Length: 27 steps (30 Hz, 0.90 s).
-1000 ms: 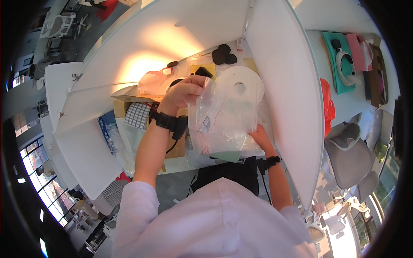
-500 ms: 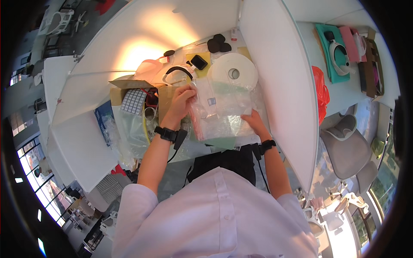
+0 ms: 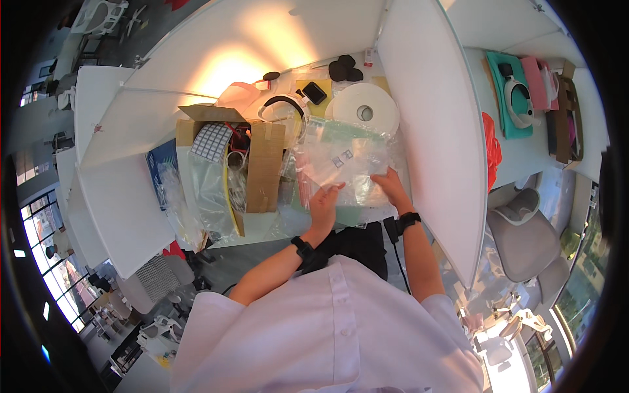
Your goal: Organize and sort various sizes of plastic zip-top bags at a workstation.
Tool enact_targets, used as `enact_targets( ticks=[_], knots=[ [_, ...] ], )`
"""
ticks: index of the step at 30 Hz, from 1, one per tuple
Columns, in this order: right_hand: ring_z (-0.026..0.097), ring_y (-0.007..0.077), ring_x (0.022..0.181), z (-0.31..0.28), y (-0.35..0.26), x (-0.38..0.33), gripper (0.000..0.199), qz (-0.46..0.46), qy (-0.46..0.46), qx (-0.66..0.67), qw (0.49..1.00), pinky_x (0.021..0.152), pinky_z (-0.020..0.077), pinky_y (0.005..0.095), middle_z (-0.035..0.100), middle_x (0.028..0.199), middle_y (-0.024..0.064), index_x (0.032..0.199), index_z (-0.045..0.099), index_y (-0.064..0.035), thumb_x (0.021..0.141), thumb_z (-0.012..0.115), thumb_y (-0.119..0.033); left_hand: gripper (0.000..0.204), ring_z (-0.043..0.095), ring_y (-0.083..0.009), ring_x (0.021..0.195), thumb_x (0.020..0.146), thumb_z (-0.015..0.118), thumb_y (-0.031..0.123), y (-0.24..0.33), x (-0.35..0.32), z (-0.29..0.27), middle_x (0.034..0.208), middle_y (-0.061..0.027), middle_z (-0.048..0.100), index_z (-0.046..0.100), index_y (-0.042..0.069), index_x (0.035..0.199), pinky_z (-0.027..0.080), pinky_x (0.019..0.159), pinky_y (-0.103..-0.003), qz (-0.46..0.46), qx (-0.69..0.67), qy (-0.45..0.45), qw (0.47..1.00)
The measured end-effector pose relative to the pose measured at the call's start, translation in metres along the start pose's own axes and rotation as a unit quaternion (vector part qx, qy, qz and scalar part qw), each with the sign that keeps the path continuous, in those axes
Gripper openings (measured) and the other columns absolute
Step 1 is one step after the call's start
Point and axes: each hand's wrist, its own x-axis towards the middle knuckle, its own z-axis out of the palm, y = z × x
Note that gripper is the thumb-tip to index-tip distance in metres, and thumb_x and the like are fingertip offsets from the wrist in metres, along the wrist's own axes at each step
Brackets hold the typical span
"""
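A clear plastic bag with small printed labels lies flat on top of other transparent and green-tinted sheets at the front of the desk. At its near edge my left hand is closed, thumb and fingers pinching the film. My right hand grips the bag's right side between thumb and fingers. Reddish film shows beneath the bag's left part. Just behind it, a large white roll lies flat, partly covered by the plastic.
An open cardboard box packed with assorted items stands left of the bags. Behind are a white headset with a black strap, a small black-screened device and black round pads. A white partition rises close on the right.
My left hand has moved from the bag's far left corner down to its near edge. The bag's upper left part now lies lower, and its labels have shifted. My right hand stays nearly in place.
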Motion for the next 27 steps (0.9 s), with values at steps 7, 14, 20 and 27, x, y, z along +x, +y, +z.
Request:
enact_targets(
  ticks=[7,14,20,27],
  knots=[
    [0.064,0.0182,0.092,-0.003,0.002,0.003,0.041,0.016,0.01,-0.02,1.0,0.082,0.0513,0.0324,0.067,0.108,0.0094,0.121,0.058,0.0031,0.083,0.067,-0.01,0.023,0.061,-0.0177,0.109,0.097,0.054,0.01,-0.039,-0.019,0.01,0.116,-0.0125,0.064,0.063,-0.007,0.108,0.045,0.104,-0.03,-0.258,-0.119,-0.085,0.955],
    [0.063,0.0184,0.094,-0.009,0.004,0.003,0.034,0.025,-0.017,0.001,1.0,0.085,0.0511,0.0324,0.066,0.108,0.0083,0.123,0.058,0.0007,0.09,0.056,-0.01,0.029,0.059,-0.0215,0.115,0.097,0.055,0.014,-0.025,-0.014,0.009,0.121,-0.0143,0.062,0.06,-0.006,0.117,0.05,0.099,-0.036,-0.377,-0.195,-0.206,0.882],
    [0.057,0.0207,0.11,-0.007,-0.005,0.004,0.052,0.112,0.01,0.09,0.99,0.095,0.046,0.0347,0.06,0.124,0.0122,0.135,0.048,0.0018,0.09,0.063,-0.022,0.023,0.06,-0.0222,0.114,0.096,0.055,0.014,0.008,0.005,-0.021,0.114,-0.0142,0.066,0.066,-0.004,0.103,0.053,0.093,-0.036,-0.255,-0.062,-0.273,0.926],
    [0.055,0.0209,0.114,0.007,-0.024,-0.007,0.058,0.062,-0.001,0.055,0.997,0.097,0.0444,0.035,0.059,0.126,0.0131,0.136,0.047,0.0028,0.089,0.067,-0.024,0.022,0.063,-0.0184,0.105,0.095,0.054,0.013,0.051,0.109,-0.038,0.108,-0.0106,0.068,0.068,-0.001,0.105,0.054,0.084,-0.033,-0.091,-0.026,-0.198,0.976]
  ],
)
